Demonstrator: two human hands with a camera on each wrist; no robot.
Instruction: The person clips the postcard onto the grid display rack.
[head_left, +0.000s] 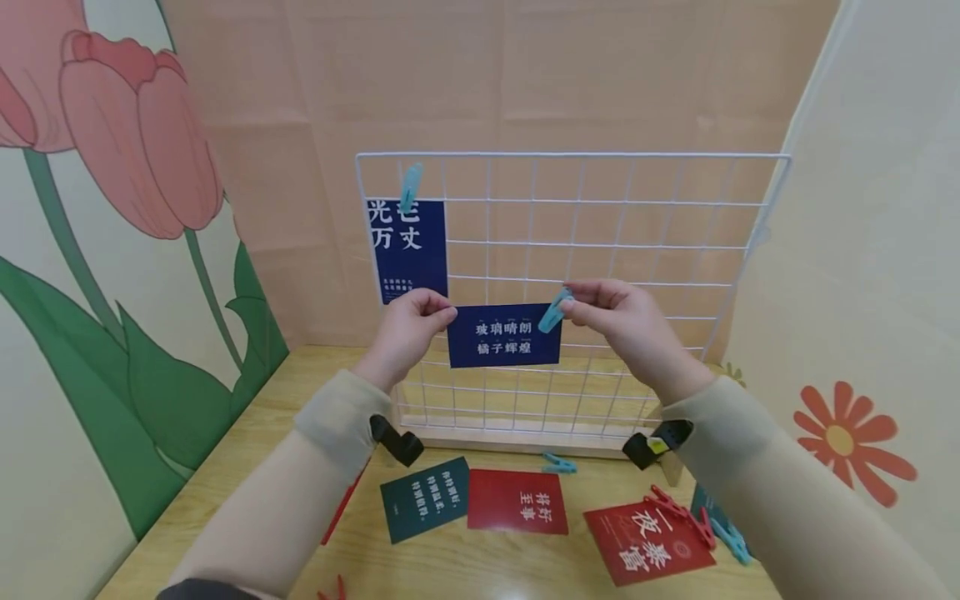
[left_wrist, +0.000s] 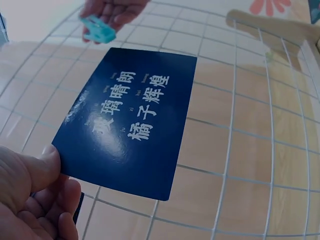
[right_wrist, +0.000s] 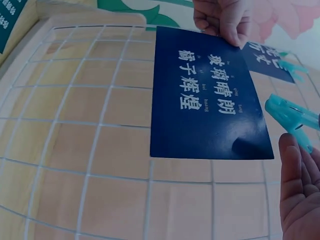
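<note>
A dark blue card point(head_left: 502, 358) with white characters is held in front of a white wire grid point(head_left: 570, 153). My left hand point(head_left: 411, 329) pinches its upper left corner between thumb and fingers. In my right hand point(head_left: 626, 325) is a teal clothespin point(head_left: 553, 311), held between thumb and fingertips. The right wrist view shows this clothespin point(right_wrist: 290, 117) just off the card's edge, its nose turned toward the card point(right_wrist: 192, 130). A second blue card point(head_left: 423, 267) hangs at the grid's upper left under another teal clothespin point(head_left: 410, 185); my left hand covers part of its lower edge.
On the wooden table point(head_left: 450, 575) before the grid lie a green card point(head_left: 425, 504), a red card point(head_left: 502, 500) and another red card point(head_left: 622, 542) with red clothespins point(head_left: 678, 515) on it. Teal clothespins point(head_left: 558, 464) lie about too. The grid stands on a wooden base point(head_left: 517, 439).
</note>
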